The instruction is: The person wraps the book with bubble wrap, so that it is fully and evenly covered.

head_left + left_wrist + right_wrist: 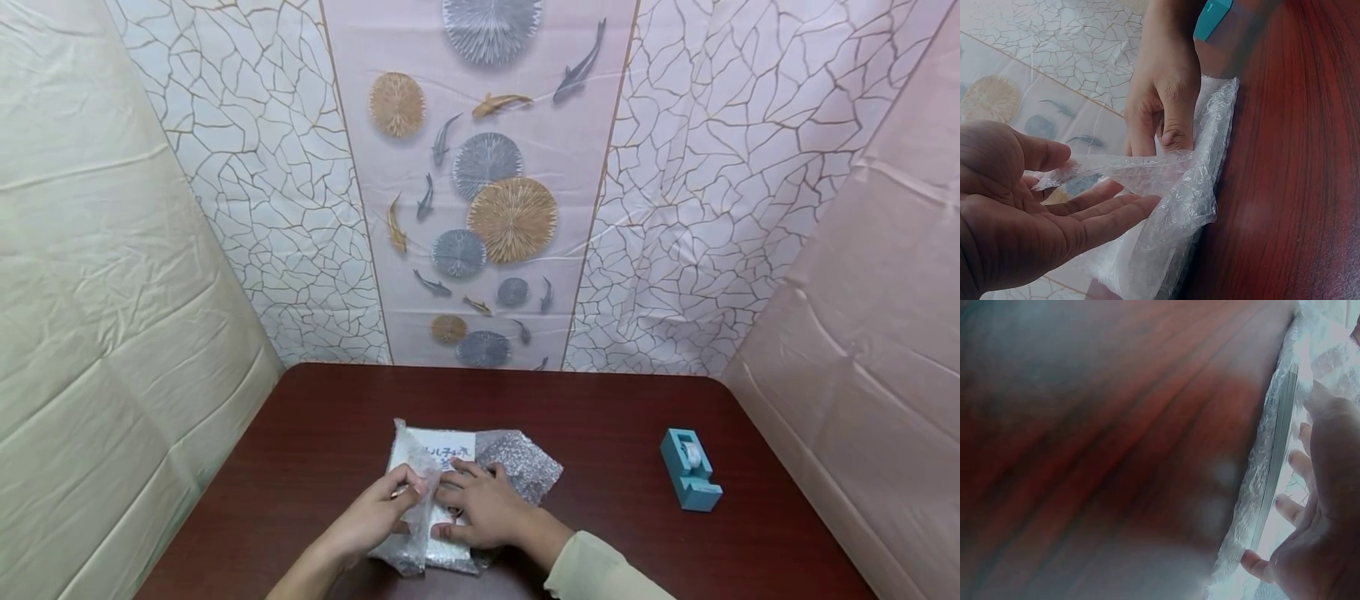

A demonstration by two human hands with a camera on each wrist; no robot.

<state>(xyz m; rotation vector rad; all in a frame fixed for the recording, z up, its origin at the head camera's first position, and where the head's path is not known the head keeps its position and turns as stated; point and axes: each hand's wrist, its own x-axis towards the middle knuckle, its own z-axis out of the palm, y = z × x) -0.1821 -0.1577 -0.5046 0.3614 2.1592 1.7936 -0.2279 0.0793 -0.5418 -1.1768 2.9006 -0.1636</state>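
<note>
A white book (444, 438) with blue lettering on its cover lies on the table, on a sheet of bubble wrap (522, 463). My left hand (372, 510) pinches the edge of the left flap of wrap between thumb and fingers, lifted over the left part of the cover. In the left wrist view this flap (1172, 200) folds over the book's edge. My right hand (489, 505) rests on the cover with fingers spread. The book's page edges (1282, 434) show in the right wrist view, with wrap beneath them. The right part of the wrap spreads out flat beside the book.
A teal tape dispenser (692, 473) with a roll of tape stands at the right of the dark red wooden table (300, 450). Behind the table hangs a patterned cloth (480, 250) with fish and round motifs. Plain pale cloths hang on both sides.
</note>
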